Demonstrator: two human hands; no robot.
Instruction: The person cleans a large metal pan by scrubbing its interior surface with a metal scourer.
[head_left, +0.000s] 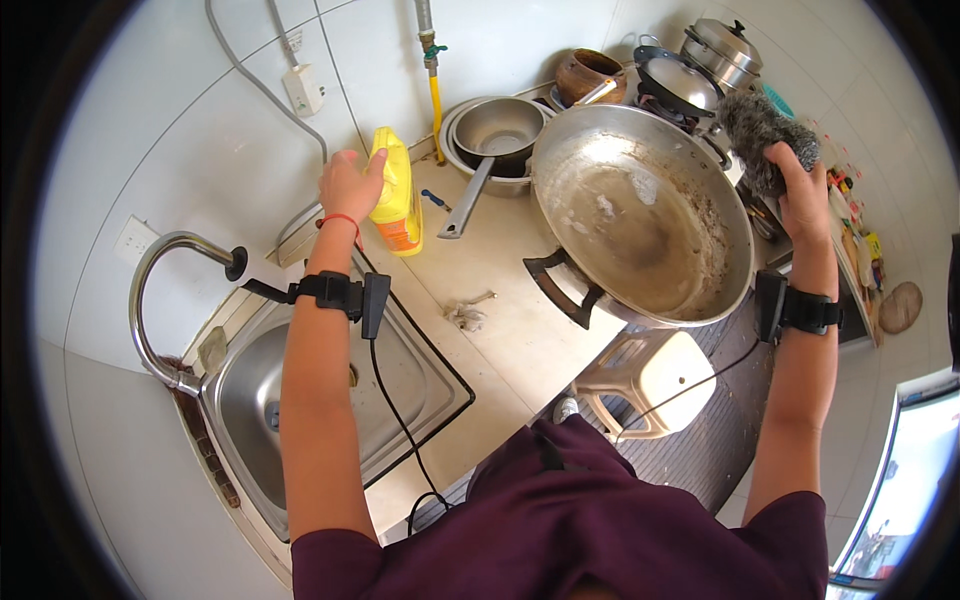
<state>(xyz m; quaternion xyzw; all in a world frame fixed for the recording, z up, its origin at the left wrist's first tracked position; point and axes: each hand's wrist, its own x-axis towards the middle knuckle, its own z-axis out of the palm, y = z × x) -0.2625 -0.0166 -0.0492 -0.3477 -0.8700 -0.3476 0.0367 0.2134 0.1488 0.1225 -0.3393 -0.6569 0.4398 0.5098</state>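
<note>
My left hand (352, 184) is beside a yellow plastic jug (397, 199) standing on the counter. Its thumb overlaps the jug's edge, and the fingers are spread away from it; whether they touch is hard to tell. In my right hand (804, 196) is a grey, fuzzy scouring pad (757, 139), raised beyond the right rim of a large steel pan (637, 225). Cloudy brownish liquid with patches of foam lies in the pan, and dark grime marks its right inner wall. A black loop handle (556, 289) sticks out on the pan's near left side.
A steel sink (247, 390) with a curved faucet (161, 247) is on the left. Behind the jug sits a saucepan (499, 127) in stacked basins. Further back are a brown pot (589, 75) and a lidded wok (679, 82). A plastic stool (667, 382) stands below the pan.
</note>
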